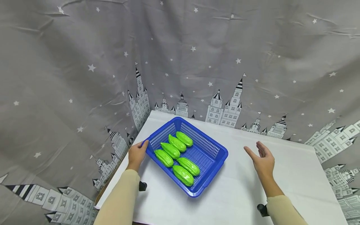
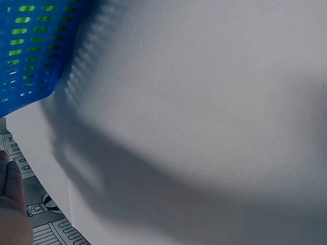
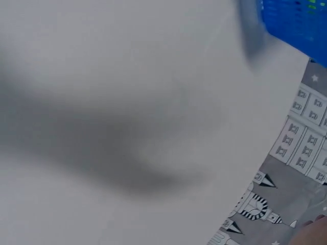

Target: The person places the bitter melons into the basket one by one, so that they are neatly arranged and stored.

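A blue plastic basket point(image 1: 206, 156) with slotted walls stands out over the white tabletop, its shadow falling beside it. Several bright green, ridged gourds point(image 1: 170, 150) lie in it, mostly toward its left side. My left hand point(image 1: 137, 155) grips the basket's left corner, thumb at the rim. In the left wrist view, part of that hand point(image 2: 13, 204) shows below the basket wall point(image 2: 36, 56). To the right of the basket and apart from it, my right hand point(image 1: 263, 159) is held over the table with thumb and fingers spread, holding nothing.
A white cloth covers the table point(image 1: 230, 200). Grey curtains point(image 1: 180, 56) printed with stars and castles hang along its back and sides. A small black wrist device point(image 1: 262, 210) sits at the right sleeve, and another point(image 1: 142, 186) at the left sleeve.
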Demonstrator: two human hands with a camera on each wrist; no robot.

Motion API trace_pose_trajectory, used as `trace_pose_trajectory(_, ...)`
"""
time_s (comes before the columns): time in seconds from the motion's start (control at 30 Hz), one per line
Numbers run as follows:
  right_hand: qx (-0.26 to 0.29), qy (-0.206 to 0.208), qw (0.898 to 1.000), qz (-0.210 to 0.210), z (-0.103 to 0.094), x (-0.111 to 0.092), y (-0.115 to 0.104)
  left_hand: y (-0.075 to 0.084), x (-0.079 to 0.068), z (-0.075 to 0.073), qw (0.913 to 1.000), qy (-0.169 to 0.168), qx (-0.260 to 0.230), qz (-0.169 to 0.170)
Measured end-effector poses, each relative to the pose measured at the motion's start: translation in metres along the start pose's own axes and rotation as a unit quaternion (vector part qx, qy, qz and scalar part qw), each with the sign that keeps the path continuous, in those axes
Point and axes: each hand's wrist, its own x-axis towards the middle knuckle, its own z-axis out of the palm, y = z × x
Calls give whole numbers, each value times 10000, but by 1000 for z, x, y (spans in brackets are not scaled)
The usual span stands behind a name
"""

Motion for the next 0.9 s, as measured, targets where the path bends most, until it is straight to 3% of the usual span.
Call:
trace_pose_trajectory(0.33,28,-45,9999,102,0,-3,13,-5,2,-6,9997,62,213,140)
trace_pose_trajectory(0.73,362,-175,9992,-2,10,-3,1,-11,9,-8,9983,297,401,291)
trace_pose_trajectory(0.9,452,-190,9988,62,13,-6,1,-10,9,-10,9984,242,424,276)
